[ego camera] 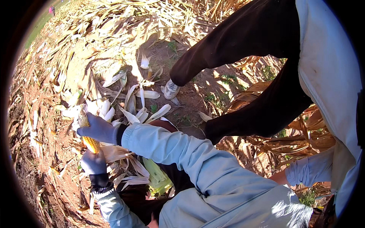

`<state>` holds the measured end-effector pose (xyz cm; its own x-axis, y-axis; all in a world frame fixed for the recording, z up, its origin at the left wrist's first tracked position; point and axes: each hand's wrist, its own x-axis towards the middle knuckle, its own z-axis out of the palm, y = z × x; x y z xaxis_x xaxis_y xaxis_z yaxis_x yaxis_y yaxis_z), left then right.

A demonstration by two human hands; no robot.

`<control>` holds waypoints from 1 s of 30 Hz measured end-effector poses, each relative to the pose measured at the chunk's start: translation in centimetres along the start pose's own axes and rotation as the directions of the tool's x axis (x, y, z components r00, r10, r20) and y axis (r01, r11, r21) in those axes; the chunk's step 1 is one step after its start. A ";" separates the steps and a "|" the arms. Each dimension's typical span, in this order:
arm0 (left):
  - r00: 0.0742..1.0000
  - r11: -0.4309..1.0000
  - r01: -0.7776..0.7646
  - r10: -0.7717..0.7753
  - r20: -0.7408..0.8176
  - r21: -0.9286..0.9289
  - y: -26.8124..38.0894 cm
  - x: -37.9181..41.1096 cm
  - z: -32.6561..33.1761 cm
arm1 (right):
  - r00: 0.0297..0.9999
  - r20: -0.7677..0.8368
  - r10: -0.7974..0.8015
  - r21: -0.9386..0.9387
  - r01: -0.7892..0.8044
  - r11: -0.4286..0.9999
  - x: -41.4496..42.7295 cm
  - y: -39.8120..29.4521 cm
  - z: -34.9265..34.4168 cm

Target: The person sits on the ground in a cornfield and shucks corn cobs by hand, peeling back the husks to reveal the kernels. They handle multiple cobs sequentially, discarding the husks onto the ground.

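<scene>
Both my hands wear grey knitted gloves and grip a husked ear of corn [91, 144] out in front of me. My right hand [99, 128] wraps around its middle. My left hand [94, 162] closes on its near end. Yellow kernels show between the hands. The part beyond my right hand looks paler, and the fingers hide where the two stretches join. Pale peeled husks [105, 109] lie on the ground beside my right hand. Nearer my knees, a greenish husk [155, 173] rests among dry leaves.
Another person in dark trousers [242, 42] stands close on my right, one white shoe [171, 89] among the husks. Near my right shoulder is a gloved hand [310, 169]. Dry corn stalks [114, 17] cover the ground beyond. Bare reddish soil [54, 151] shows ahead. A distant person [51, 10] is small.
</scene>
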<state>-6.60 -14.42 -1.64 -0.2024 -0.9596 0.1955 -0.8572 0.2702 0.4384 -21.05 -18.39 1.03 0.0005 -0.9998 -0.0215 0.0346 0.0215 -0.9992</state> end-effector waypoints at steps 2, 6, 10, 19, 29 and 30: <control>0.703 0.718 -0.570 0.678 -0.215 0.398 -0.1 0.0 0.3 | 0.999 0.031 -0.023 0.024 0.023 0.999 -0.1 -0.3 -0.3; 0.962 0.952 -0.214 0.244 -0.120 0.218 -1.4 -0.7 1.0 | 0.998 0.061 0.002 -0.154 0.008 0.988 1.1 0.3 0.5; 0.987 0.983 -0.154 0.148 0.057 0.101 0.9 -0.3 0.0 | 0.994 0.059 -0.093 -0.128 0.100 0.987 0.4 0.7 -0.7; 0.994 0.878 -0.067 0.017 0.110 0.474 -0.1 -1.1 -0.1 | 0.931 -0.009 -0.365 -0.609 0.284 0.741 -0.1 1.3 2.4; 0.907 0.894 0.141 -0.289 0.306 0.425 1.2 0.7 -1.5 | 0.904 0.091 -0.418 -0.709 0.353 0.610 -1.1 0.7 2.3; 0.914 0.877 0.165 -0.308 0.265 0.452 1.3 0.2 -2.8 | 0.913 0.096 -0.397 -0.685 0.350 0.639 -1.0 0.4 3.3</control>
<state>-6.41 -14.01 1.40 -0.0459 -0.9810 -0.1887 -0.9989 0.0429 0.0199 -17.78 -17.41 0.80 0.0824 -0.9211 0.3806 -0.6628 -0.3358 -0.6692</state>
